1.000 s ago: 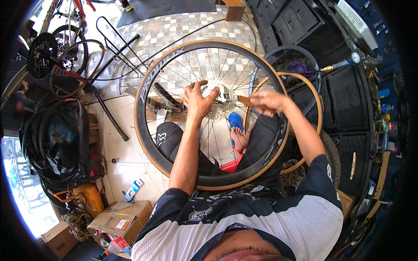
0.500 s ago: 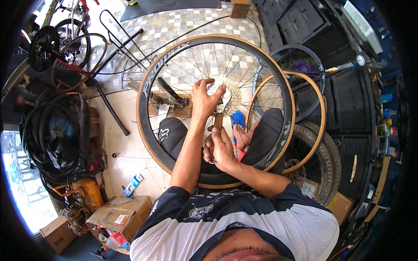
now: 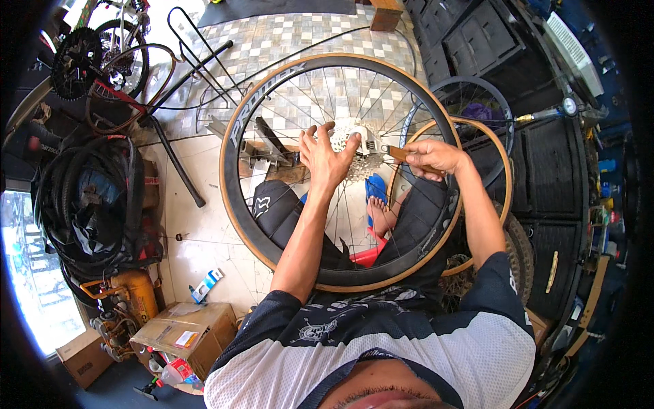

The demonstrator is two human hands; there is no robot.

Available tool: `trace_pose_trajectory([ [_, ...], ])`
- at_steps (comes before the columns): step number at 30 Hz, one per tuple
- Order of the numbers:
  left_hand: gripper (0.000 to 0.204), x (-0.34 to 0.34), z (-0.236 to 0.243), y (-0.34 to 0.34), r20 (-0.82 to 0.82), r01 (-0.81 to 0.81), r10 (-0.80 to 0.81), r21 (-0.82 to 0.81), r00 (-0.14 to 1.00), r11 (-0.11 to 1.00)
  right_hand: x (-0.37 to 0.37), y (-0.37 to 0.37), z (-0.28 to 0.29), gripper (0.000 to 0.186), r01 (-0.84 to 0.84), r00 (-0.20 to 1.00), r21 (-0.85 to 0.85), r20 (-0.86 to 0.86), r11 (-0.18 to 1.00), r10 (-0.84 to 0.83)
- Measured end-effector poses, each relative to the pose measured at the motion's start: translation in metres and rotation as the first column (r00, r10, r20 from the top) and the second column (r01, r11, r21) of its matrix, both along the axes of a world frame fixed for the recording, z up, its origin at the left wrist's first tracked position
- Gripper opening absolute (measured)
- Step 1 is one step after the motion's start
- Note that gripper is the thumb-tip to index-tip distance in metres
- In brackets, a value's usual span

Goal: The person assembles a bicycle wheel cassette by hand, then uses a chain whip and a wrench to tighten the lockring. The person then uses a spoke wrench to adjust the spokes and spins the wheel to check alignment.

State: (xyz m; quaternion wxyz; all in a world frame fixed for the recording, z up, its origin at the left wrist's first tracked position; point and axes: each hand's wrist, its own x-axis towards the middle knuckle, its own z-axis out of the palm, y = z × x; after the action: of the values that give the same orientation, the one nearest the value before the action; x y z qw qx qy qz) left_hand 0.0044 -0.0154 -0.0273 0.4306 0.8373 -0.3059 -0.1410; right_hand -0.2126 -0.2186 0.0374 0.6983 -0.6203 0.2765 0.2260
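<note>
A silver cassette (image 3: 368,163) sits at the hub of a bicycle wheel (image 3: 229,178) with a black rim and tan tyre, lying across my lap. An adjustable wrench (image 3: 394,153) with a brown handle has its silver jaw over the cassette's centre. My left hand (image 3: 327,158) curls over the cassette's left side, thumb pressed on the wrench head; what its other fingertips touch is partly hidden. My right hand (image 3: 433,159) grips the handle end, right of the hub.
Two more wheels (image 3: 509,170) lean on the right beside black drawers (image 3: 480,41). A metal stand (image 3: 269,140) is under the wheel's left part. Left lie tyres (image 3: 61,198), an orange compressor (image 3: 136,293) and a cardboard box (image 3: 180,334). Bike parts (image 3: 75,61) stand far left.
The wrench handle has swung from pointing toward me to pointing right, my right hand moving up and right with it. My left hand stays at the cassette.
</note>
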Motion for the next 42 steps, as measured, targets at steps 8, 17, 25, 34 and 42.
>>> trace_pose_trajectory([
  [8,0.072,0.009,-0.002,0.004,-0.065,-0.006,0.002,-0.058,0.998,0.998,0.034,0.222,-0.013,0.035,0.706,0.706,-0.017,-0.056,0.708,-0.706],
  [17,0.077,0.012,-0.003,0.005,-0.076,-0.024,0.024,0.002,0.997,1.000,-0.004,0.123,-0.013,0.034,0.349,0.937,0.013,-0.033,0.937,-0.348],
  [25,0.082,0.019,-0.005,0.001,-0.168,0.041,-0.037,0.020,0.985,0.999,0.004,0.024,0.007,0.035,0.102,0.991,-0.016,-0.087,0.995,-0.103],
  [34,0.083,0.023,-0.010,0.004,-0.138,0.061,-0.066,-0.039,0.988,0.997,0.067,0.279,-0.025,0.032,0.727,0.577,0.380,0.113,0.572,-0.809],
  [42,0.078,0.011,0.000,-0.002,-0.099,0.012,-0.012,-0.001,0.995,1.000,-0.020,0.039,0.004,0.037,0.233,0.968,-0.013,-0.097,0.972,-0.233],
])
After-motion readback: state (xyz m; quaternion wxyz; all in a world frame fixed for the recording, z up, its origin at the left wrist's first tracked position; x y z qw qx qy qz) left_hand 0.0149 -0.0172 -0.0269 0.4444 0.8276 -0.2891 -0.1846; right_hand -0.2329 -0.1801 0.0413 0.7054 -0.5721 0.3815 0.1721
